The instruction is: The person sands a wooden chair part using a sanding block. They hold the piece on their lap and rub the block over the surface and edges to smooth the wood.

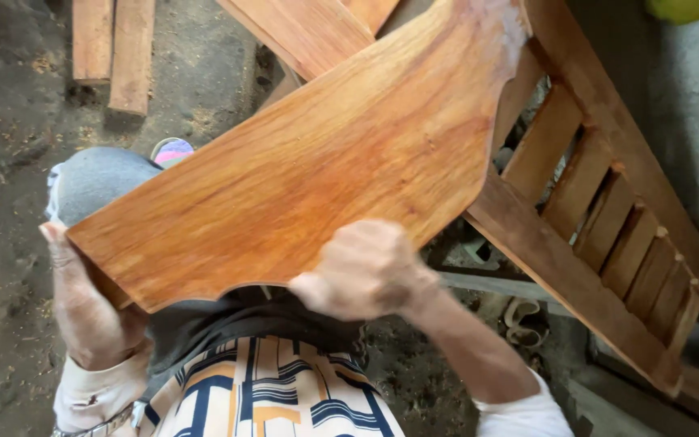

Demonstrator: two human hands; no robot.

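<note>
Two bare hands hold one shaped wooden board (317,170); it is a flat panel of warm orange-brown wood with strong, flowing grain, a curved scallop cut into its near edge and a stepped, curving outline at its far right end; a pale, dusty patch shows near that far end. The board lies tilted across the middle of the view, its low end at the left and its high end at the upper right, held in the air above the person's lap. The right hand (366,271) is curled in a tight fist on the near edge, just right of the scallop, fingers wrapped under the wood; the left hand (82,299) cups the low left corner, thumb up along the end and palm beneath, closed on the board. Below the hands are a patterned shirt (269,392) with navy, orange and cream stripes and white sleeves; a grey-clad knee (95,182) sits behind the left corner. To the right, under the board's high end, a slatted wooden frame (608,235) leans diagonally; two short planks (115,48) lie on the dirt floor (2,146) at upper left.
</note>
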